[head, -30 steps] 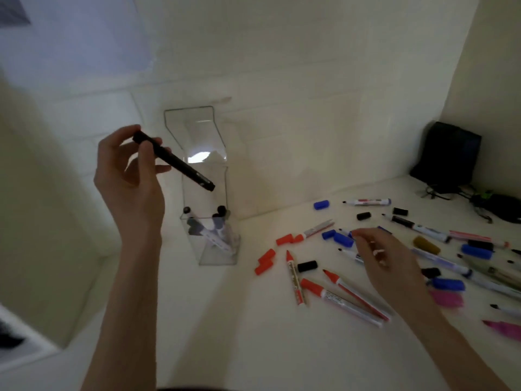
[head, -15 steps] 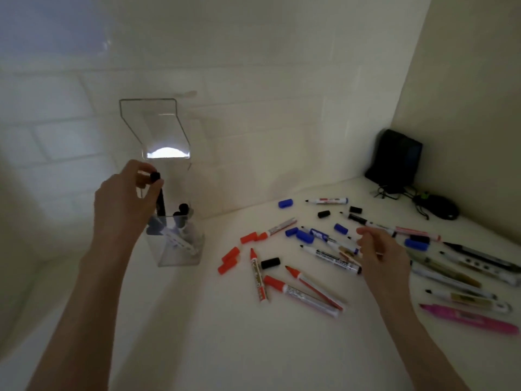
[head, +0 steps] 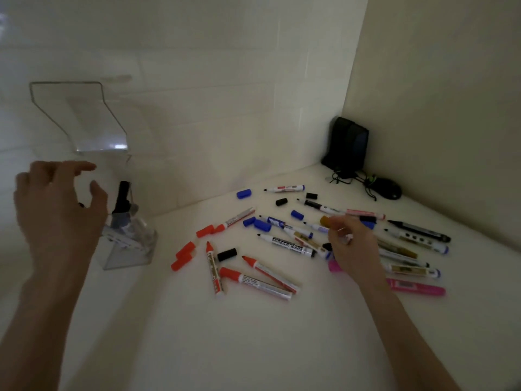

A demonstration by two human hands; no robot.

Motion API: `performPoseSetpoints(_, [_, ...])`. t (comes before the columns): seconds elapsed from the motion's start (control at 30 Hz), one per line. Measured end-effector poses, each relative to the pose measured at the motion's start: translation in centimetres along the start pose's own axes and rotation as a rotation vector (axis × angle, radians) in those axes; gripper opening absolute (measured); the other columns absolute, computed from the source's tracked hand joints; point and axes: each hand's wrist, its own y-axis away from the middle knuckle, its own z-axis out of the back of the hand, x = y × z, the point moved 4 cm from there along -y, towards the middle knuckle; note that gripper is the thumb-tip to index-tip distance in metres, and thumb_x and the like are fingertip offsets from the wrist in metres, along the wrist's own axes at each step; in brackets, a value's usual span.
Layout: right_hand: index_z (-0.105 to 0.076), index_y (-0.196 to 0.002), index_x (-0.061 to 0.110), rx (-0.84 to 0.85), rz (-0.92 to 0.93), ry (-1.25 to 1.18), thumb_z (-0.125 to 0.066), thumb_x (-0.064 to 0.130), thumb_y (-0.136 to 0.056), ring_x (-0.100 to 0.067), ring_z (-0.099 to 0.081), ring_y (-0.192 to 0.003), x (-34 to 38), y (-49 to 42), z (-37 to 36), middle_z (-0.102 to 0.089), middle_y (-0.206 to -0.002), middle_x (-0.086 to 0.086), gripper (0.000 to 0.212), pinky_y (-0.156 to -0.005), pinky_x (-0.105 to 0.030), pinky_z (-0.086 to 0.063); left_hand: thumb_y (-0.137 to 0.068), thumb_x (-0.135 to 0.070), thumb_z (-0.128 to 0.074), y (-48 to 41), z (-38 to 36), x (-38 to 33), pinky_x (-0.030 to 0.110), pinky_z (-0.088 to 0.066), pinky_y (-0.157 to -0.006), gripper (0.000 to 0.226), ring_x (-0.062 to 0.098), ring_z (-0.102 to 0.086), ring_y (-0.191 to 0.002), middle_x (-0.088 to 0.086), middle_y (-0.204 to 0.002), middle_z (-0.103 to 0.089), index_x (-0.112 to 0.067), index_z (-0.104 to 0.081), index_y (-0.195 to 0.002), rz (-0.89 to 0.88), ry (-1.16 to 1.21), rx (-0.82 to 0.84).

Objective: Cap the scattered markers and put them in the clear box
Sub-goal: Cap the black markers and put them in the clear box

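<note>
The clear box stands at the left with its lid tipped back; a black capped marker and others stand inside. My left hand hovers just left of the box, fingers spread, holding nothing. Several uncapped markers lie scattered on the white surface: red ones, a black whiteboard marker, a pink one. Loose red caps, blue caps and black caps lie among them. My right hand is low over the pile, fingers curled; what it touches is hidden.
A black box-shaped device with cables and a dark mouse-like object sit in the back right corner. White tiled walls close the back and right sides.
My left hand let the black marker go into the clear box and drew back to the left with fingers spread. My right hand stayed over the marker pile.
</note>
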Motion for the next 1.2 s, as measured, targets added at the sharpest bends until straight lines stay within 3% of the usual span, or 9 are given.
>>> performPoseSetpoints(0.1, [-0.071, -0.106, 0.032, 0.132, 0.185, 0.212, -0.07, 0.03, -0.089, -0.015, -0.051, -0.108, 0.5, 0.5, -1.4, -0.062, -0.111, 0.007, 0.018, -0.093, -0.034, -0.042, -0.096, -0.012, -0.055, 3.8, 1.5, -8.4, 0.041, -0.047, -0.085, 0.023, 0.021, -0.057, -0.095, -0.002, -0.108, -0.058, -0.018, -0.066, -0.115, -0.102, 0.172, -0.107])
performPoseSetpoints(0.17, [-0.075, -0.106, 0.03, 0.139, 0.335, 0.326, -0.073, 0.038, -0.084, -0.021, -0.046, -0.112, 0.9, 1.0, -2.6, -0.06, -0.112, 0.004, 0.023, -0.092, -0.038, -0.04, -0.093, -0.004, -0.06, 6.2, -0.3, -12.1, 0.031, -0.048, -0.08, 0.024, 0.01, -0.055, -0.082, -0.013, -0.096, -0.054, -0.017, -0.069, -0.113, -0.342, 0.258, 0.062])
performPoseSetpoints(0.33, [-0.077, -0.101, 0.025, 0.118, 0.447, 0.498, -0.075, 0.041, -0.08, -0.027, -0.043, -0.121, 0.8, 1.5, -4.2, -0.06, -0.119, 0.0, 0.026, -0.092, -0.046, -0.038, -0.095, -0.04, -0.067, 10.1, -9.2, -12.8, 0.03, -0.039, -0.092, 0.025, 0.018, -0.054, -0.113, -0.007, -0.12, -0.063, -0.031, -0.072, -0.117, -0.521, -0.072, 0.646])
performPoseSetpoints(0.47, [-0.077, -0.1, 0.02, 0.044, 0.462, 0.462, -0.077, 0.032, -0.081, -0.029, -0.049, -0.116, 0.9, 2.0, -4.0, -0.062, -0.111, -0.002, 0.022, -0.09, -0.047, -0.042, -0.098, -0.049, -0.059, 11.1, -12.1, -12.4, 0.028, -0.037, -0.096, 0.032, 0.014, -0.045, -0.119, -0.009, -0.13, -0.056, -0.036, -0.067, -0.127, -0.483, -0.197, 0.78])
performPoseSetpoints(0.57, [-0.073, -0.105, 0.021, 0.005, 0.443, 0.368, -0.066, 0.033, -0.09, -0.026, -0.053, -0.113, 0.7, 2.0, -3.5, -0.064, -0.11, 0.0, 0.021, -0.09, -0.042, -0.039, -0.099, -0.042, -0.061, 10.9, -12.5, -12.4, 0.026, -0.038, -0.094, 0.024, 0.013, -0.046, -0.114, -0.01, -0.124, -0.059, -0.037, -0.068, -0.121, -0.462, -0.145, 0.741])
performPoseSetpoints(0.7, [-0.066, -0.111, 0.025, 0.058, 0.414, 0.232, -0.041, 0.044, -0.099, -0.015, -0.061, -0.104, 1.1, 2.1, -3.3, -0.067, -0.109, 0.008, 0.033, -0.095, -0.041, -0.043, -0.096, -0.03, -0.069, 10.9, -12.6, -12.5, 0.018, -0.042, -0.092, 0.018, 0.001, -0.055, -0.102, -0.029, -0.103, -0.06, -0.039, -0.068, -0.111, -0.249, 0.314, 0.697])
performPoseSetpoints(0.77, [-0.066, -0.113, 0.023, 0.068, 0.419, 0.183, -0.039, 0.043, -0.1, -0.014, -0.063, -0.1, 1.4, 2.1, -3.4, -0.068, -0.108, 0.007, 0.036, -0.093, -0.043, -0.048, -0.096, -0.03, -0.068, 11.1, -12.9, -12.5, 0.023, -0.046, -0.097, 0.022, -0.001, -0.061, -0.102, -0.029, -0.105, -0.064, -0.039, -0.069, -0.116, -0.238, 0.403, 0.706])
performPoseSetpoints(1.1, [-0.067, -0.113, 0.014, 0.013, 0.444, 0.132, -0.039, 0.039, -0.099, -0.017, -0.061, -0.095, 3.0, 2.3, -2.9, -0.066, -0.105, 0.001, 0.04, -0.085, -0.037, -0.052, -0.095, -0.024, -0.069, 11.2, -13.0, -13.0, 0.025, -0.044, -0.088, 0.029, 0.005, -0.062, -0.106, -0.014, -0.115, -0.07, -0.037, -0.068, -0.12, -0.277, 0.501, 0.679])
performPoseSetpoints(1.2, [-0.067, -0.113, 0.015, 0.035, 0.453, 0.149, -0.039, 0.04, -0.101, -0.017, -0.061, -0.094, 3.0, 2.4, -3.2, -0.066, -0.104, 0.0, 0.039, -0.084, -0.039, -0.053, -0.094, -0.022, -0.07, 11.4, -12.6, -13.4, 0.009, -0.04, -0.082, 0.031, -0.005, -0.06, -0.1, -0.016, -0.109, -0.069, -0.039, -0.067, -0.119, -0.303, 0.534, 0.67])
